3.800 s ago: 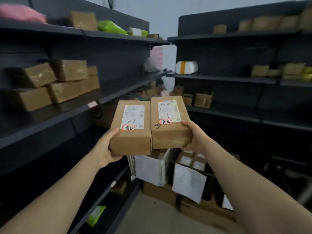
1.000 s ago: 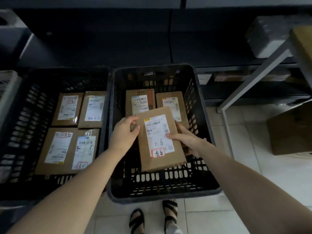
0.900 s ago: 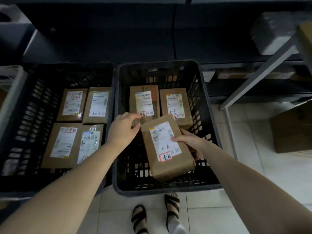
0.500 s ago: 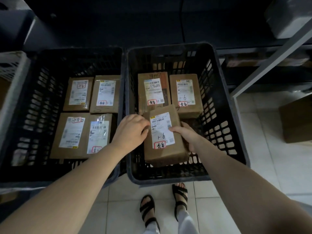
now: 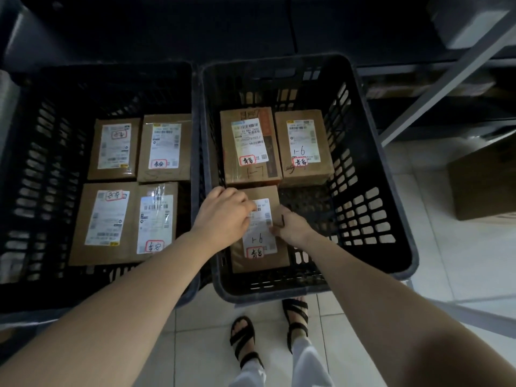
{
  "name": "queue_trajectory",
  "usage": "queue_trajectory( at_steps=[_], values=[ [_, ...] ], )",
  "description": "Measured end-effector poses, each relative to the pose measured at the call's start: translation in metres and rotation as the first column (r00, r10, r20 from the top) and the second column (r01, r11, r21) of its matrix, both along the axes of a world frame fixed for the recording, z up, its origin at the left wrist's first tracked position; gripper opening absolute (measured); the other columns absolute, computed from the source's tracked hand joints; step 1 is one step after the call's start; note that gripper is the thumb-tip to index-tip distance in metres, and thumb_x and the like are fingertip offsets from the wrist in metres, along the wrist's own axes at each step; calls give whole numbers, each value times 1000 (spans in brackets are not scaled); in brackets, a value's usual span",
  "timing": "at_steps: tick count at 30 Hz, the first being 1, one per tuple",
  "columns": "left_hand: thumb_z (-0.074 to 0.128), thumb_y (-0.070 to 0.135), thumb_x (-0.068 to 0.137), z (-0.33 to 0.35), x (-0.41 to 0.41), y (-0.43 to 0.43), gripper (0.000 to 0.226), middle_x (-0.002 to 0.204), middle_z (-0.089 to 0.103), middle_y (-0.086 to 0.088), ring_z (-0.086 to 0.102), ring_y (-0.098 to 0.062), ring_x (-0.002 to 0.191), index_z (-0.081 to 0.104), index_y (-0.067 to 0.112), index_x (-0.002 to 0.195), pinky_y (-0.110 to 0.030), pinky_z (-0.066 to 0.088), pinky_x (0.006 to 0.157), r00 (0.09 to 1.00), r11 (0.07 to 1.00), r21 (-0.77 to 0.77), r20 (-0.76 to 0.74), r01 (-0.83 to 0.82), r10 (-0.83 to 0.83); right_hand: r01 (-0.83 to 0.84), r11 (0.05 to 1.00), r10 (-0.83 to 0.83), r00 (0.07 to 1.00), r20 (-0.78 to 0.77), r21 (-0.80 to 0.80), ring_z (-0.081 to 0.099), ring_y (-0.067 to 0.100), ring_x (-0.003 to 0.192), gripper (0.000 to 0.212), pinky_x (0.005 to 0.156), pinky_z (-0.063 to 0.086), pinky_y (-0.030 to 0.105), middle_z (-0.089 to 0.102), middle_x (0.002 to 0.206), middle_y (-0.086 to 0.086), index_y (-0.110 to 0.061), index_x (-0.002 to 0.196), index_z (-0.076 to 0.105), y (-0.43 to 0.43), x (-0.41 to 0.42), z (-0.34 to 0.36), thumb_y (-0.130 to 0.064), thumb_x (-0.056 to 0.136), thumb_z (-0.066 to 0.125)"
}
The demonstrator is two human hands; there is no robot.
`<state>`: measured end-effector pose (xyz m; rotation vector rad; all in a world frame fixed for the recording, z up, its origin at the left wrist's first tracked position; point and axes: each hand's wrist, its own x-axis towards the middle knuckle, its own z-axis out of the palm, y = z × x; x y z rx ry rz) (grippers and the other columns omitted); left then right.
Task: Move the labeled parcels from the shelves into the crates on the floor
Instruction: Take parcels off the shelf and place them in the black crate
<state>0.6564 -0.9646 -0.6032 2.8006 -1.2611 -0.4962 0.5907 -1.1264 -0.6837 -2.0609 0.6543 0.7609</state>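
Left crate (image 5: 42, 152) holds four labelled parcels (image 5: 111, 224) lying flat, two by two. Their red-ringed tags look like 泰安; the fine print is too small to read. Left hand (image 5: 223, 216) has its fingers curled over the far-left corner of the parcel (image 5: 261, 248), and right hand (image 5: 291, 227) pinches its right edge, so both are gripping it. The parcel sits low in the front-left of the right crate (image 5: 365, 208), label up, just this side of the back-left parcel (image 5: 250, 146). Can't tell if it's fully down. To finish well I'd lower it flat, square it against the crate's left side and the back row, then release both hands together so it doesn't tip — that leaves the mesh floor (image 5: 307, 208) beside it for another. Writing: its label has a handwritten 1-6, upside down from here, with red-ringed 青岛 below. Back-left parcel has 1-7 on the cardboard, back-right parcel (image 5: 303, 146) has 1-6 — both tagged 青岛.
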Motion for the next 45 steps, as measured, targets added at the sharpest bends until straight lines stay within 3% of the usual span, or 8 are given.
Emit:
queue_trajectory(
  at_steps=[6,11,18,23,26,30,36,45],
  values=[
    [43,28,96,41,-7,11,37,127,52,6,39,-15,123,50,27,132,-32,27,105,993,996,-19,-83,-92,90,-226,945,257,960,112,-237,53,34,118,51,96,48,43,50,133,18,-13,143,39,4,3,57,-20,95,54],
    [39,28,98,112,-30,47,37,131,51,4,42,-18,122,48,27,133,-33,34,101,972,972,-27,-28,-233,232,-366,853,453,873,180,-373,56,33,114,48,90,52,46,51,134,17,-14,143,38,20,5,139,-23,97,48],
    [40,29,96,226,-99,135,36,129,52,6,44,-17,121,49,29,131,-33,35,97,857,880,-32,213,-474,469,-493,699,707,583,399,-518,54,34,115,45,87,52,46,52,133,13,-18,143,39,96,-6,266,-26,100,43],
    [41,31,96,307,-170,221,34,124,56,5,47,-19,118,53,29,127,-34,36,95,702,770,-88,357,-632,617,-545,565,820,289,494,-619,52,32,118,46,89,50,43,55,129,8,-24,144,40,188,-35,362,-28,98,45],
    [41,32,95,360,-231,289,33,125,56,8,48,-17,118,54,31,126,-32,37,93,563,670,-121,446,-733,696,-562,486,830,56,555,-669,52,31,118,46,90,49,42,54,130,6,-24,143,42,263,-66,422,-28,97,47],
    [42,32,95,432,-327,387,34,124,57,8,50,-17,116,53,30,127,-33,37,93,332,521,-189,583,-832,741,-550,428,743,-237,626,-717,52,29,116,44,89,48,41,56,125,6,-22,140,44,387,-128,497,-27,97,48],
    [43,31,95,513,-521,533,33,122,59,7,51,-18,115,55,28,126,-35,38,95,16,272,-251,705,-929,709,-529,357,520,-572,635,-770,50,26,122,45,94,46,39,54,133,3,-23,144,40,585,-273,570,-31,100,44],
    [44,30,95,554,-788,695,33,122,61,5,53,-15,111,56,26,126,-33,41,93,-351,-99,-373,704,-923,617,-544,210,215,-785,581,-812,53,24,118,42,90,47,39,55,133,1,-26,142,43,808,-507,624,-31,99,42]
  ],
)
